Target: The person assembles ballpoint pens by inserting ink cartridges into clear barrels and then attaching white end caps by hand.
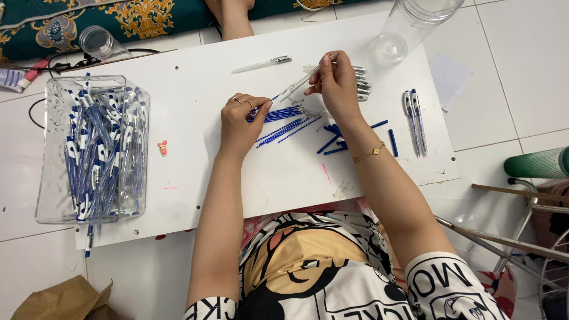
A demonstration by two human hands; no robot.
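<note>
My right hand (335, 83) holds a clear pen barrel (294, 88) tilted over the white board (237, 178). My left hand (240, 121) pinches a thin blue refill (268, 102), its tip close to the barrel's lower end. Under my left hand lies a loose bunch of blue refills (283, 121). Short blue caps (338, 142) lie scattered below my right wrist. Behind my right hand sits a small pile of clear barrels (360, 83).
A clear plastic box (47, 178) full of blue-and-white pens stands at the board's left. Two finished pens (415, 118) lie at the right, one clear pen (261, 64) at the back. A clear jar (409, 26) lies at back right; a small cup (98, 41) stands back left.
</note>
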